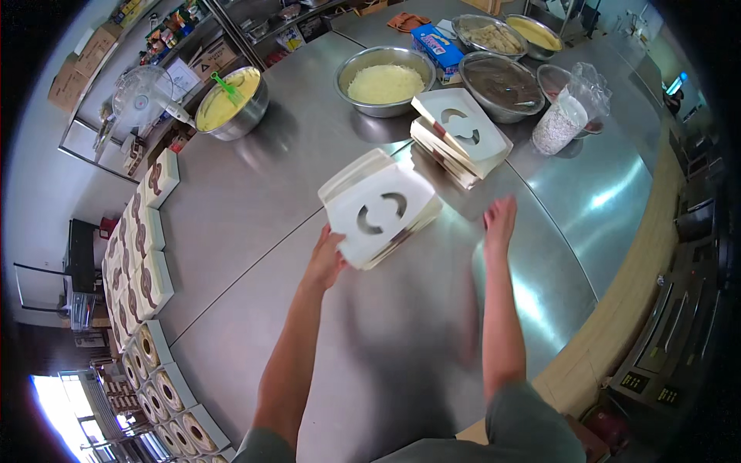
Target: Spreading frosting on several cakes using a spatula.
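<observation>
My left hand (324,260) grips the lower left edge of a stack of flat white cardboard boxes (382,220), tilted above the steel table. The top piece has two curved cut-outs. My right hand (500,218) hovers to the right of that stack, apart from it; its fingers are curled in and nothing shows in them. A second stack of white folded cardboard (482,143) with similar cut-outs and some brown print lies just beyond, nearer the bowls.
Along the far side stand a bowl of pale shreds (386,83), a covered bowl of brown filling (502,85), a blue box (438,50) and a bag of white bits (559,123). A bowl of yellow cream (231,108) with a green spatula sits far left. Assembled boxes (158,285) line the left edge.
</observation>
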A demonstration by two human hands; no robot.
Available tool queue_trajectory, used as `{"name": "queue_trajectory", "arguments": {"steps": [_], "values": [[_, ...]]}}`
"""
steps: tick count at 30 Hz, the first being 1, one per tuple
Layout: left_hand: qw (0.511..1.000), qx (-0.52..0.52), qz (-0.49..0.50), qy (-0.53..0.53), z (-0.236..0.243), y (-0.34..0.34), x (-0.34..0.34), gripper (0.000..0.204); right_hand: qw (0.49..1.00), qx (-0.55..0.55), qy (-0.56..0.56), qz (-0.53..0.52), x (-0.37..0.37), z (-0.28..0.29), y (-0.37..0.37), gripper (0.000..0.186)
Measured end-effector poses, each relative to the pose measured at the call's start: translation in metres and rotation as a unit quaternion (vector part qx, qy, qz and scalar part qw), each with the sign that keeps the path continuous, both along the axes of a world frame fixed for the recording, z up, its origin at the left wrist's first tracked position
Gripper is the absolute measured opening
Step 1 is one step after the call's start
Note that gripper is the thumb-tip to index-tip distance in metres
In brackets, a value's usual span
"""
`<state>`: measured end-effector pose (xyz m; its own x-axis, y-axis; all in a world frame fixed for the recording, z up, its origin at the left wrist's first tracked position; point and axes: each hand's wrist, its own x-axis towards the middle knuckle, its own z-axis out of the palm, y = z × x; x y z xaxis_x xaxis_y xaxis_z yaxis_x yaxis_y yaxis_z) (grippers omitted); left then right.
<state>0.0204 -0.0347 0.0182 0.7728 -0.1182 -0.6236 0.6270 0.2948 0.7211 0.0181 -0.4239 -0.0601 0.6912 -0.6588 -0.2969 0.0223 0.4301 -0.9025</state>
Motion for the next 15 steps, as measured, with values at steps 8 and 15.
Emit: {"name": "queue_trajectory", "arguments": {"steps": [8, 15], "values": [[0.997, -0.045, 0.038, -0.057, -0.004, -0.047, 0.032, 0.064, 0.968, -0.221, 0.03, 0.118, -0.234, 0.023, 0.155, 0.035], [0.776, 0.582, 0.092, -0.223, -0.069, 0.15, -0.143, 0.059, 0.885, -0.27, -0.077, 0.371, -0.214, 0.052, 0.264, 0.018]]}}
